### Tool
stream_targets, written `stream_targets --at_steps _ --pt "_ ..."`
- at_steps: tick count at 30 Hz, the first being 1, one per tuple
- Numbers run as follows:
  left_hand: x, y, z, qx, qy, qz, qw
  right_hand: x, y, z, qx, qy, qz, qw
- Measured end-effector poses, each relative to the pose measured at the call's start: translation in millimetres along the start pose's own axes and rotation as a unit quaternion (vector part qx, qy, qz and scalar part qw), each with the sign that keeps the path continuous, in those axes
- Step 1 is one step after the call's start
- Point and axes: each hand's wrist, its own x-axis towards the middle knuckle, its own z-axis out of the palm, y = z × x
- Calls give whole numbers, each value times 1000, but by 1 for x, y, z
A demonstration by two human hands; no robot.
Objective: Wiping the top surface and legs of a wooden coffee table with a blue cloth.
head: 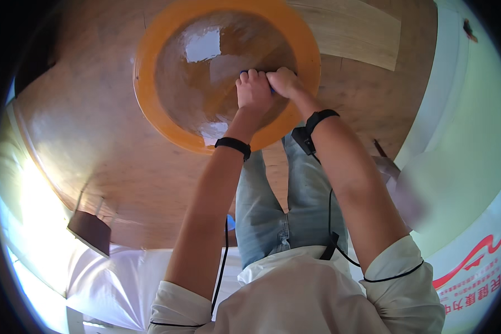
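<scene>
A large round orange plastic basin (147, 83) with water in it stands before me. Both my hands are over its right part, close together. My left hand (254, 89) has its fingers curled over a blue thing (244, 72), of which only small edges show. My right hand (283, 82) is closed on the right side of the same blue thing. What the blue thing is cannot be told, since my hands hide most of it. Black bands sit on both wrists, and a small black device hangs at the right one.
Wood-look flooring (150, 188) surrounds the basin. A pale wooden board (359, 33) lies beyond it at the upper right. A small dark-topped stool or chair (90, 232) stands at the lower left. White sheeting (121, 284) is behind me, and a banner with writing (476, 267) is at the right.
</scene>
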Motion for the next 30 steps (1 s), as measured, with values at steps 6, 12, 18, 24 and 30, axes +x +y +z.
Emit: stream_targets --at_steps 6,12,18,24,30 --pt "0 11 9 -106 73 -154 980 -1 -50 -52 -69 -91 28 993" --pt "15 32 17 -206 150 -260 931 31 -54 -71 -188 -96 -27 977" --pt "34 50 18 -289 253 -373 845 46 -90 -88 -342 -138 -81 926" --pt "49 58 20 -358 353 -446 741 38 -155 -87 -526 -151 -115 829" --pt "63 61 6 -443 421 -468 638 37 -198 -86 -650 -154 -185 720"
